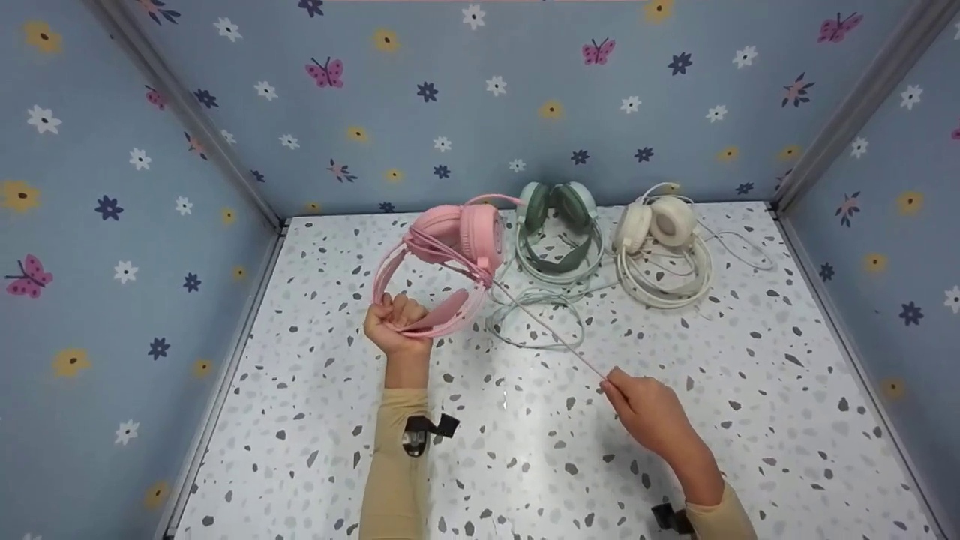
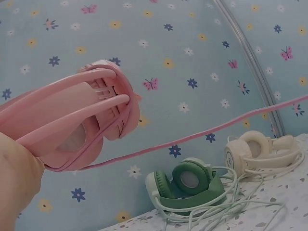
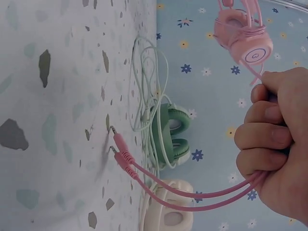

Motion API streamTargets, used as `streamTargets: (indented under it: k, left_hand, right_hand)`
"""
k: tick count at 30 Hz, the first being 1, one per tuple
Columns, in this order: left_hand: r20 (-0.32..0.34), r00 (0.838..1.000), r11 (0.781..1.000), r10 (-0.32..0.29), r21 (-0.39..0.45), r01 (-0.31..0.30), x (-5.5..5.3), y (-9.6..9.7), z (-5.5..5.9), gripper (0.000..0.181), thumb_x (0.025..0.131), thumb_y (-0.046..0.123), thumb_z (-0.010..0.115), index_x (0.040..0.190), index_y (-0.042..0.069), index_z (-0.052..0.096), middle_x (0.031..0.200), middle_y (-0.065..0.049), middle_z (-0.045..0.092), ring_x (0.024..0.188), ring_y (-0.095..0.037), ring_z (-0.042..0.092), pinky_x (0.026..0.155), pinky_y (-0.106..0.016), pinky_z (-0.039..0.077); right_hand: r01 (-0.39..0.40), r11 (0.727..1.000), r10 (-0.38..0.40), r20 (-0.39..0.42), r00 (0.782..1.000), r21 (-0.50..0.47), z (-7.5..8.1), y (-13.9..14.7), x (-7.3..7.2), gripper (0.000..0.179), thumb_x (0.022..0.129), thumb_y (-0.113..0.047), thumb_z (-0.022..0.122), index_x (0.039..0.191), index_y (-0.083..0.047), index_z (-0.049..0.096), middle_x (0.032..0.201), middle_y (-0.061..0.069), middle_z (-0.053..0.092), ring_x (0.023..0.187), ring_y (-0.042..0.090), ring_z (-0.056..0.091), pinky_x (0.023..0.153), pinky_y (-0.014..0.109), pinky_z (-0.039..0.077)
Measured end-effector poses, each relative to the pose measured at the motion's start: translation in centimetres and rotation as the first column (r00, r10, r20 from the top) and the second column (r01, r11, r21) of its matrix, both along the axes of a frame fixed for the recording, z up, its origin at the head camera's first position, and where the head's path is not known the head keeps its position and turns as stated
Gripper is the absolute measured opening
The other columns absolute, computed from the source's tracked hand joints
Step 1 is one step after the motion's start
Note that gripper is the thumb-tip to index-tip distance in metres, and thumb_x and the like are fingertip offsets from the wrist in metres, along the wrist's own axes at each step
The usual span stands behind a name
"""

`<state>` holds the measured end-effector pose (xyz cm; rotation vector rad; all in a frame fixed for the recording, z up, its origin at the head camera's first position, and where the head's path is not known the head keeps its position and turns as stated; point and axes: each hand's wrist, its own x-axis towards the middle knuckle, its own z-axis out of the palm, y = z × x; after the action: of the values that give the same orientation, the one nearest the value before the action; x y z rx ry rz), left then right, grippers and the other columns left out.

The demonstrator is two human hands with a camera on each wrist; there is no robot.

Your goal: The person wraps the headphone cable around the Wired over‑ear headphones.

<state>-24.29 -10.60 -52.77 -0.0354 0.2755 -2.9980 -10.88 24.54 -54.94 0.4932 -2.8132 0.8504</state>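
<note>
My left hand grips the headband of a pink headset, holding it up above the table. Pink cable is wound around the headset near its ear cups. From there the pink cable runs taut to my right hand, whose fingers curl round it. In the right wrist view, two pink audio plugs dangle below that fist. Behind, a green headset and a cream headset rest on the table.
The speckled white table is enclosed by blue flowered panels at the back and sides. A loose pale green cable lies in loops before the green headset. A thin white cable trails right of the cream one.
</note>
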Motion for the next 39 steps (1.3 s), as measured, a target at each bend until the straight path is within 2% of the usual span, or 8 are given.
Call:
streamTargets:
  k: [10,15,18,22,27,30,36,39]
  left_hand:
    - [0.019,0.999,0.979,0.045,-0.2,-0.04,0.1,-0.2,0.4,0.028,0.07,-0.008,0.034,0.068,0.015,0.02,0.05,0.003,0.025,0.043,-0.007,0.015,0.041,-0.02,0.018]
    - [0.001,0.988,0.857,0.158,-0.496,-0.136,-0.3,-0.4,0.7,0.02,0.076,-0.01,0.034,0.072,0.01,0.032,0.053,0.003,0.028,0.043,-0.008,0.021,0.039,-0.02,0.022]
    - [-0.036,0.963,0.679,0.266,-0.702,-0.214,-0.4,-0.4,0.8,0.02,0.077,-0.012,0.039,0.075,0.008,0.037,0.053,0.003,0.03,0.043,-0.008,0.024,0.039,-0.022,0.021]
    - [-0.103,0.935,0.364,0.34,-0.902,-0.232,-0.4,-0.9,1.2,0.019,0.076,-0.013,0.043,0.08,0.006,0.041,0.053,0.0,0.034,0.042,-0.01,0.028,0.039,-0.025,0.021]
    - [-0.214,0.935,-0.065,0.282,-0.977,-0.204,-0.3,-1.8,2.2,0.019,0.073,-0.014,0.047,0.088,-0.002,0.051,0.055,-0.001,0.04,0.043,-0.01,0.035,0.039,-0.022,0.028]
    - [-0.262,0.947,-0.26,0.188,-0.943,-0.209,-0.1,-2.0,3.1,0.024,0.069,-0.014,0.051,0.09,-0.005,0.057,0.057,0.0,0.041,0.047,-0.011,0.035,0.041,-0.023,0.029]
    - [-0.188,0.973,-0.499,-0.132,-0.835,-0.229,0.4,-1.9,4.9,0.026,0.067,-0.008,0.057,0.088,0.008,0.06,0.062,0.002,0.04,0.053,-0.011,0.036,0.047,-0.026,0.031]
    - [-0.109,0.951,-0.562,-0.29,-0.785,-0.261,0.7,-1.8,5.4,0.027,0.068,-0.004,0.058,0.089,0.012,0.058,0.064,0.001,0.043,0.054,-0.011,0.037,0.048,-0.028,0.033]
  right_hand:
    - [-0.017,1.0,0.017,-0.019,1.0,0.009,1.4,0.3,0.0,0.017,0.096,-0.021,0.063,0.082,-0.023,0.054,0.054,-0.018,0.034,0.043,0.0,0.031,0.042,0.023,0.03]
    - [-0.031,0.999,0.033,-0.065,0.997,0.038,2.0,0.4,0.0,0.006,0.094,-0.019,0.065,0.099,-0.016,0.064,0.055,-0.019,0.034,0.043,-0.001,0.031,0.043,0.024,0.03]
    - [-0.026,0.999,0.029,-0.051,0.998,0.046,2.7,0.4,0.3,0.009,0.093,-0.017,0.068,0.101,-0.013,0.066,0.053,-0.02,0.034,0.043,-0.001,0.031,0.042,0.024,0.03]
    - [-0.039,0.999,0.042,-0.08,0.996,0.037,4.0,0.6,0.6,0.001,0.092,-0.015,0.068,0.092,-0.015,0.069,0.055,-0.02,0.037,0.045,-0.002,0.032,0.044,0.023,0.032]
    - [-0.085,0.996,0.089,-0.243,0.966,0.028,5.9,1.2,0.4,0.009,0.087,-0.007,0.071,0.089,-0.016,0.069,0.063,-0.018,0.046,0.052,-0.003,0.04,0.048,0.021,0.038]
    - [-0.113,0.993,0.112,-0.347,0.931,0.018,7.0,1.6,0.1,0.014,0.083,-0.002,0.074,0.089,-0.014,0.071,0.067,-0.014,0.052,0.055,-0.002,0.044,0.05,0.02,0.04]
    - [-0.174,0.984,0.133,-0.549,0.825,-0.023,8.3,1.7,-0.9,0.008,0.081,-0.018,0.079,0.081,-0.014,0.073,0.064,-0.008,0.055,0.05,0.002,0.048,0.044,0.02,0.038]
    - [-0.157,0.987,0.1,-0.654,0.75,-0.029,8.6,1.4,-1.4,0.025,0.086,-0.034,0.075,0.072,-0.014,0.069,0.059,-0.007,0.053,0.045,0.004,0.046,0.04,0.021,0.036]
